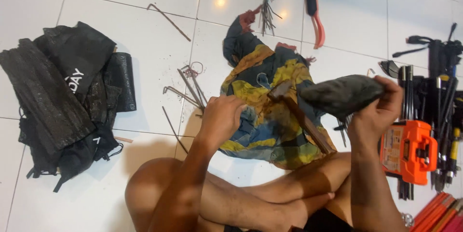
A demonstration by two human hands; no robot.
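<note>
Stone [341, 94], dark, raised, clamped in right hand [378, 111]; judged heavy, rigid, rough; best gripped round thick end. Left hand [222, 118] closed, contents indiscernible, beside rusty hammer [301, 116] on patterned cloth [270, 116].

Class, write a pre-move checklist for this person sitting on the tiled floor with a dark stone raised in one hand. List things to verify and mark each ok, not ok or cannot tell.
1. Right hand has a firm grip on the dark stone: ok, fingers wrap its end.
2. Left hand holds something steady on the patterned cloth: cannot tell, the fist hides what it pinches.
3. Left fingers are out of the stone's path: cannot tell.
4. Hammer lies clear of the left hand: ok, it rests on the cloth beside it.
5. Bare legs are away from the working spot: not ok, they lie just below the cloth.
6. Bent metal rods are within reach: ok, beside the left hand.
</note>
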